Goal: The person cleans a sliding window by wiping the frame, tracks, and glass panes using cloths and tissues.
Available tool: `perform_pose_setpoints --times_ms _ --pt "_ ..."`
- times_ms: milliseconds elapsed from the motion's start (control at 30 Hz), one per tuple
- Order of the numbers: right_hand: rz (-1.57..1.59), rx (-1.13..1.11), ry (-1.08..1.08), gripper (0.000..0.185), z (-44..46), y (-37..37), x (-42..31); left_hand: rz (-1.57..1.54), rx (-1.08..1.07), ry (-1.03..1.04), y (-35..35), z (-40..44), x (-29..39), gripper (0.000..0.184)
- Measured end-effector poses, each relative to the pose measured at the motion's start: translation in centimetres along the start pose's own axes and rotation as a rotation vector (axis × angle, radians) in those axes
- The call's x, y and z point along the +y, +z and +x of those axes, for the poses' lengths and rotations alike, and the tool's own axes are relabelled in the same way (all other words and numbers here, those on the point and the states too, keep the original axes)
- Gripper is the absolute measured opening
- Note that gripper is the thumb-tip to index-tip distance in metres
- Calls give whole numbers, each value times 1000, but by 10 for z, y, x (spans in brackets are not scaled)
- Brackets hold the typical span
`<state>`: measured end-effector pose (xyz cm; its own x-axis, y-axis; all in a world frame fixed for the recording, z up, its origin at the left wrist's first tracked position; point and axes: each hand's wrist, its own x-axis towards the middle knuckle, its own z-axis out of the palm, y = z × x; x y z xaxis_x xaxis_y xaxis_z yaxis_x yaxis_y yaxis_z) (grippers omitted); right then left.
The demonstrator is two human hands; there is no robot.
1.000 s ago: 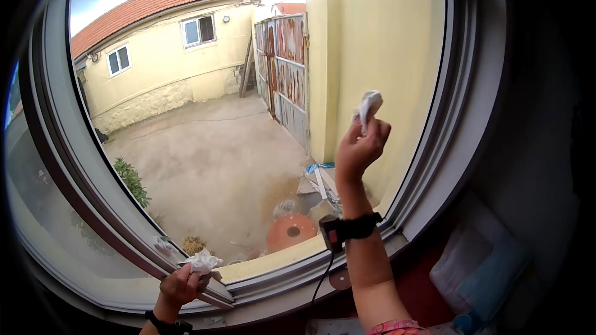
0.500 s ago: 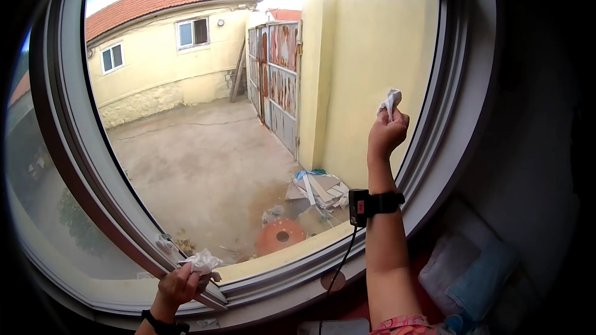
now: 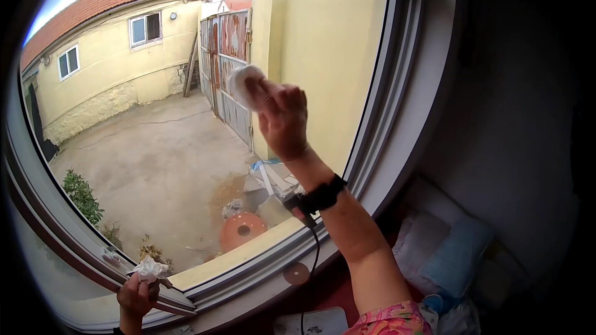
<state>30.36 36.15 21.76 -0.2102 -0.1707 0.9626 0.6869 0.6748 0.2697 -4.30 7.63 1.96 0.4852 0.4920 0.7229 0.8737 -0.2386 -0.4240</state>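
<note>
My right hand (image 3: 285, 123) is raised in front of the window pane, its fingers pressing a folded white tissue (image 3: 241, 87) that looks to be against the glass; motion blurs it slightly. A black strap (image 3: 326, 193) with a small cabled box circles that forearm. At lower left, my left hand (image 3: 135, 296) grips a crumpled white tissue (image 3: 151, 268) beside the sash frame (image 3: 81, 249). Whether those fingers also touch the frame, I cannot tell.
The window sill track (image 3: 248, 278) runs along the bottom. Inside, at lower right, lie pillow-like bundles (image 3: 456, 260) and a pale flat object (image 3: 310, 321). Through the glass are a yard (image 3: 149, 149), a rusty gate (image 3: 233, 68) and a yellow wall (image 3: 329, 56).
My right hand has swept left across the pane with its tissue, from near the right frame to before the gate. The view has turned right; my left hand keeps its tissue by the frame.
</note>
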Motion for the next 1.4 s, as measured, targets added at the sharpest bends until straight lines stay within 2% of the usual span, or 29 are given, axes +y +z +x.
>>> perform_pose_setpoints --times_ms 33,67,100,167,233,300,367,400,467,567,700,767,800,833,867,1000,1100,1133,1200,1267,1333,1367,1400 --pt "-36 20 73 39 18 -10 40 -12 -10 -14 -1 0 1 33" --pt "-193 129 64 35 26 -10 88 -11 -23 -19 -1 -2 1 34" --pt "-303 146 65 29 38 -19 127 -9 -33 -26 0 -7 0 34" --pt "-492 76 177 19 57 -35 196 -7 -63 -38 3 -19 -3 39" --pt "-588 -55 306 20 71 -52 227 -13 -84 -43 3 -23 -3 42" --pt "-525 -23 262 19 61 -53 248 24 -72 -67 2 -23 0 43" --pt "-522 27 257 14 29 -47 241 15 -108 -83 1 -26 -1 44" --pt "-472 140 167 13 3 -43 233 19 -128 -88 1 -35 -4 43" --pt "-415 114 258 14 -63 -39 204 59 -117 -78 2 -40 -7 42" --pt "-313 35 388 14 -171 -35 123 65 -109 -59 4 -40 -8 42" --pt "-170 -286 530 14 -291 -57 24 101 -170 -107 6 -52 -13 42" --pt "-36 -528 618 18 -327 -82 15 112 -143 -90 3 -39 -9 41" --pt "-5 -559 594 20 -335 -91 24 109 -142 -90 2 -37 -8 40" --pt "27 -587 564 23 -324 -99 34 106 -141 -90 0 -36 -7 40" --pt "-36 -522 554 26 -310 -101 53 107 -131 -77 2 -39 -9 40" --pt "-191 -159 314 28 -120 -96 151 97 -129 -81 8 -44 -11 40" --pt "-392 18 214 22 -4 -78 220 117 -134 -78 5 -39 -9 40" --pt "-387 8 203 23 17 -72 236 118 -143 -79 3 -39 -7 40" --pt "-380 -1 195 23 20 -63 248 151 -158 -109 4 -41 -6 40" --pt "-503 58 211 25 -7 -49 250 159 -168 -109 1 -43 -7 41" --pt "-508 92 305 27 -65 -47 243 185 -183 -114 2 -56 -11 44" --pt "-503 111 220 31 -99 -48 239 200 -191 -115 1 -64 -13 45" --pt "-490 59 296 31 -133 -52 222 231 -198 -122 -1 -72 -14 47"
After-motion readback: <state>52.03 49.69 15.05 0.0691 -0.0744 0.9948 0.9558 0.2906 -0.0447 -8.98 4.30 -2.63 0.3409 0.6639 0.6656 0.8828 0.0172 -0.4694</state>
